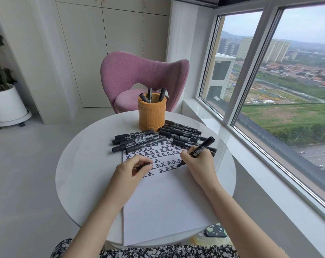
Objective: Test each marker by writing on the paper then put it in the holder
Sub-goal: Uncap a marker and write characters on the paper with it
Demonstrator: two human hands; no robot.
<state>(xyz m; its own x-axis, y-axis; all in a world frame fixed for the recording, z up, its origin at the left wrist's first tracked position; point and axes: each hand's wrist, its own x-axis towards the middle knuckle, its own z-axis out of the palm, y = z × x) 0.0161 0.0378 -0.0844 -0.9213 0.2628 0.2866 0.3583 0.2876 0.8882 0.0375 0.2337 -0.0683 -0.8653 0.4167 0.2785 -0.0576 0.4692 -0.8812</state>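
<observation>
We are in the writing step. Our right hand (197,164) grips an uncapped black marker (201,148) in a pen hold. Its tip touches the paper (167,202) at the right end of an unfinished row of bold black characters.

Our left hand (131,170) rests on the paper to the left of that row. Its fingers are curled round a small dark piece, which we take to be the cap (144,167).

The orange holder (152,116) stands on the far side of the white tabletop (79,164), beyond the paper, with three stored markers (150,94) leaning in it. Between the holder and the writing lie two piles of capped markers. The left pile (135,140) lies over the far left corner of the paper. The right pile (182,133) lies just right of the holder and runs toward our right hand.

Judging by those piles, most of the job is ahead. The next move calls for lifting the tip and pressing the cap on squarely. Then we carry the marker high over the loose piles and drop it into the holder.
</observation>
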